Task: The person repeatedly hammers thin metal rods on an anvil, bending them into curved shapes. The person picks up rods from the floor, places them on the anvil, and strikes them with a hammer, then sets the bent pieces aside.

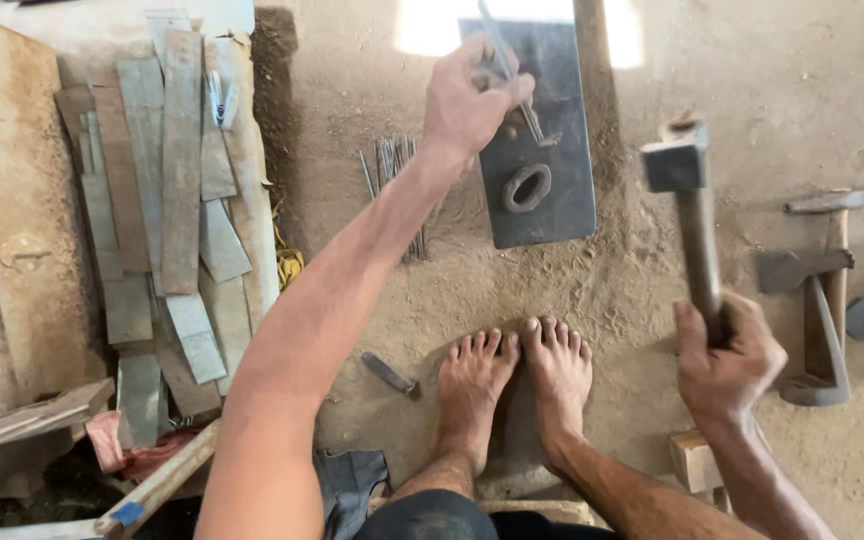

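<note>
My left hand (467, 98) reaches forward and grips a thin metal rod (517, 82), holding it slanted with its lower end against a dark steel plate (552, 195) set in the sandy ground. An oval metal ring (526, 187) lies on the plate just below the rod's tip. My right hand (727, 360) clutches the wooden handle of a hammer (687, 190), raised with its square steel head to the right of the plate. My two bare feet (512, 385) rest side by side on the sand below the plate.
Several flat metal strips (177, 190) are stacked at the left beside a wooden board (7, 220). A bundle of thin rods (397, 170) lies left of the plate. More hammers (817, 275) rest at the right. A small metal piece (389, 372) lies near my feet.
</note>
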